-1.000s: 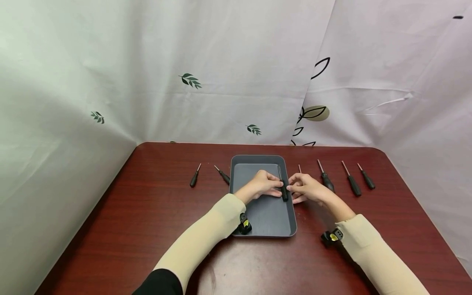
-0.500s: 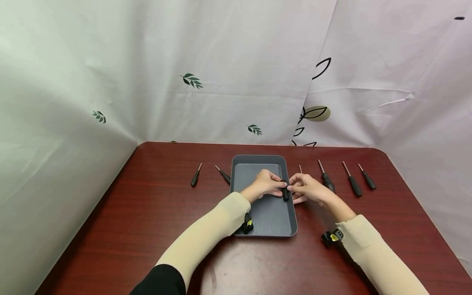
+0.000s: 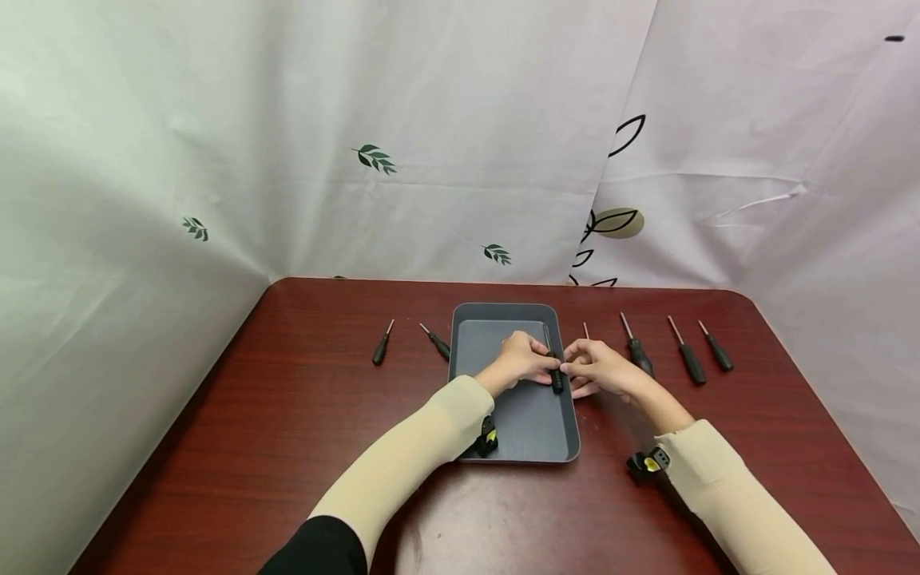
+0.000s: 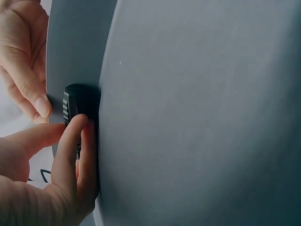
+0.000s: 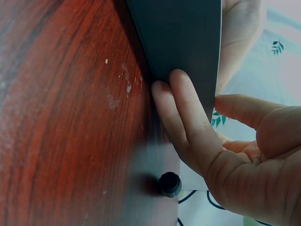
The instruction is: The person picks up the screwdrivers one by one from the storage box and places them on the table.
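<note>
A grey rectangular tray (image 3: 535,431) sits at the middle of the table. Along its right inner wall lies a screwdriver with a black ribbed handle (image 3: 557,383), its shaft pointing away from the person. My left hand (image 3: 521,358) reaches into the tray and pinches that handle (image 4: 73,101) between thumb and fingers. From outside, my right hand (image 3: 600,369) holds the tray's right side. Its thumb touches the rim and two fingers lie against the outer wall (image 5: 181,37). In the left wrist view the right hand (image 4: 21,56) shows just beyond the rim.
Left of the tray lie two black-handled screwdrivers (image 3: 381,349) (image 3: 438,345). To the right lie several more, such as a thick-handled screwdriver (image 3: 639,357) and a slim one (image 3: 719,353); one is mostly hidden behind the right hand. A pale curtain (image 3: 431,216) hangs behind the table.
My left wrist and forearm have shifted slightly to the right. Both hands keep their places on the screwdriver and the tray's side.
</note>
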### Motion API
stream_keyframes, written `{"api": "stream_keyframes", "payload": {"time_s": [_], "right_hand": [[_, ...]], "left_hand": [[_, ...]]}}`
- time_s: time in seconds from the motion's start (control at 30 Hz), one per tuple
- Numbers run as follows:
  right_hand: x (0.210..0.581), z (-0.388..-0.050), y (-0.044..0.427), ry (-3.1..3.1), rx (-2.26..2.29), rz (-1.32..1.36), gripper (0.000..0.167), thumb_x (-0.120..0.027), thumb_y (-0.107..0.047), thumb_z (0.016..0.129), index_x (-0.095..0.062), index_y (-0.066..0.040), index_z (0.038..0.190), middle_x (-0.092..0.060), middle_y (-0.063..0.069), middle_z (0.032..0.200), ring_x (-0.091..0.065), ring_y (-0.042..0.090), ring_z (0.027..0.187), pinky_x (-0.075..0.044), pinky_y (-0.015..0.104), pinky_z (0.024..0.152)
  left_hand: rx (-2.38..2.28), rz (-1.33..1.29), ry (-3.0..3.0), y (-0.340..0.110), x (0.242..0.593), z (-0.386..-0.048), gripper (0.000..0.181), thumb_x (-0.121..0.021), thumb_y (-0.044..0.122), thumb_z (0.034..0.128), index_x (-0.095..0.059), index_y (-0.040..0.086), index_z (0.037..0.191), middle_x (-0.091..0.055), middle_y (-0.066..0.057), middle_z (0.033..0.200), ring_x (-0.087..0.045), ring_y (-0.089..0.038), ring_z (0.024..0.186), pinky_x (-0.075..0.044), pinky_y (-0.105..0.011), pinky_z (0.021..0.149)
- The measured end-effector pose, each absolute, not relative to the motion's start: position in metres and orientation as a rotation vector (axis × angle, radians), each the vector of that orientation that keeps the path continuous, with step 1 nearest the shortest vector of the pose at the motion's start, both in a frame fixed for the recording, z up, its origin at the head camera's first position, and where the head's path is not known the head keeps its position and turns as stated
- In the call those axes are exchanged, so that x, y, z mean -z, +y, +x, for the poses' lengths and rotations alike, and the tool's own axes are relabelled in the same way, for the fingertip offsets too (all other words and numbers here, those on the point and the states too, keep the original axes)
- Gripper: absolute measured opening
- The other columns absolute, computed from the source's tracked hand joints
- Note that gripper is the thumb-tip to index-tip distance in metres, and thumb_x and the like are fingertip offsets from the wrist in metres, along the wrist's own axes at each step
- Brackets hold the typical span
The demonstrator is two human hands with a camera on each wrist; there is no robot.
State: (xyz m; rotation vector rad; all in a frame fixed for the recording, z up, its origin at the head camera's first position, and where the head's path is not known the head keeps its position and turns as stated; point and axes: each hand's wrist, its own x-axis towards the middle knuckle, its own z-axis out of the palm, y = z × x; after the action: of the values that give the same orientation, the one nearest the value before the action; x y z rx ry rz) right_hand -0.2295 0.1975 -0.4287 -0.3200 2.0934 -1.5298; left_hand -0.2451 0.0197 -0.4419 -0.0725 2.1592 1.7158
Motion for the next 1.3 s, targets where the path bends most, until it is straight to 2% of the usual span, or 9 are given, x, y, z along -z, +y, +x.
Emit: {"api": "stream_keyframes", "payload": {"time_s": [0.53, 0.77, 1.07, 1.3], "right_hand": [[0.43, -0.229, 0.197, 2.084, 1.538, -0.321, 0.026, -0.054, -0.001, 0.102, -0.044, 0.015, 0.12, -0.059, 0.011, 0.084, -0.065, 0.02, 0.072, -0.063, 0.041, 0.071], [0.429, -0.229, 0.197, 2.096, 1.53, -0.318, 0.027, -0.055, -0.001, 0.102, -0.044, 0.015, 0.12, -0.06, 0.013, 0.087, -0.066, 0.021, 0.073, -0.063, 0.042, 0.071], [0.428, -0.228, 0.196, 2.101, 1.527, -0.306, 0.028, -0.055, -0.001, 0.101, -0.043, 0.015, 0.121, -0.061, 0.013, 0.088, -0.066, 0.02, 0.072, -0.063, 0.041, 0.071], [0.427, -0.228, 0.196, 2.099, 1.528, -0.303, 0.03, -0.055, -0.001, 0.101, -0.042, 0.016, 0.122, -0.062, 0.015, 0.089, -0.067, 0.019, 0.071, -0.063, 0.041, 0.07]], "left_hand": [[-1.724, -0.107, 2.157, 0.021, 0.439, -0.244, 0.026, -0.073, -0.004, 0.0861, -0.068, -0.011, 0.11, -0.069, -0.017, 0.082, -0.073, -0.031, 0.072, -0.062, -0.029, 0.058], [-1.784, -0.113, 2.029, 0.017, 0.438, -0.247, 0.022, -0.071, -0.004, 0.0869, -0.068, -0.01, 0.108, -0.069, -0.019, 0.083, -0.073, -0.034, 0.078, -0.063, -0.032, 0.063], [-1.852, -0.141, 1.906, 0.007, 0.439, -0.251, 0.021, -0.07, -0.006, 0.0884, -0.065, -0.01, 0.109, -0.069, -0.022, 0.091, -0.072, -0.039, 0.086, -0.063, -0.035, 0.067], [-1.845, -0.11, 1.892, -0.002, 0.433, -0.25, 0.025, -0.069, -0.003, 0.0903, -0.064, -0.01, 0.114, -0.069, -0.02, 0.095, -0.073, -0.035, 0.084, -0.063, -0.034, 0.068]]}}
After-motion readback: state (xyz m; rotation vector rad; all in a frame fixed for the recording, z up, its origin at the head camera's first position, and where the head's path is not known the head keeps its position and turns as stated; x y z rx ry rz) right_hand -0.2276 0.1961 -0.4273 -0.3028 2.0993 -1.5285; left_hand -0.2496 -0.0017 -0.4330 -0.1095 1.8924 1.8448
